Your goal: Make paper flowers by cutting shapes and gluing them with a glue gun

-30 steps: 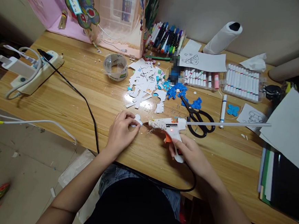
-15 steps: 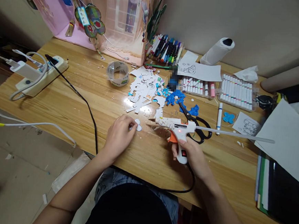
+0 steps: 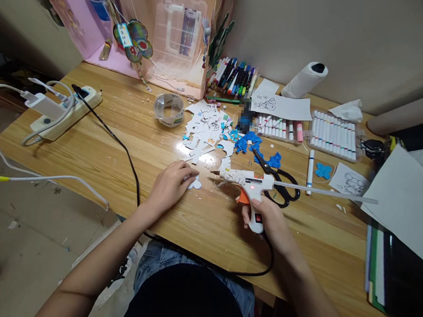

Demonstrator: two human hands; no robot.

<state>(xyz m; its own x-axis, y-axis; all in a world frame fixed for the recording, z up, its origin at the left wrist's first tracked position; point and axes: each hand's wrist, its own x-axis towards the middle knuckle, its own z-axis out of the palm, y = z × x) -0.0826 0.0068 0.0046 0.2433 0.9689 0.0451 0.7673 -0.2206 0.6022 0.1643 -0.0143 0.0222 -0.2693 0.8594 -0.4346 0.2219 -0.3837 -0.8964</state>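
Observation:
A white hot glue gun (image 3: 248,181) with an orange trigger is in my right hand (image 3: 274,219), whose fingers wrap round its handle. Its nozzle points left, and a long clear glue stick (image 3: 326,191) juts out of its back. My left hand (image 3: 170,187) bends over the table with thumb and fingertips together on a small white paper cutout (image 3: 196,183) with rounded lobes. Part of that cutout is hidden under the fingers. The nozzle is a short way right of them, apart from the paper. Just behind the gun lie black-handled scissors (image 3: 281,183).
White paper scraps (image 3: 202,128) and blue pieces (image 3: 249,141) are heaped beyond my hands. A tape roll (image 3: 169,110) stands left of them. Marker boxes (image 3: 334,134) and a blue flower shape (image 3: 323,170) lie right. A power strip (image 3: 66,113) trails cords at left.
My left hand has turned over a little, its fingers now lower over the cutout, which shows less. The glue gun stays nearly in place. The whole view has shifted slightly.

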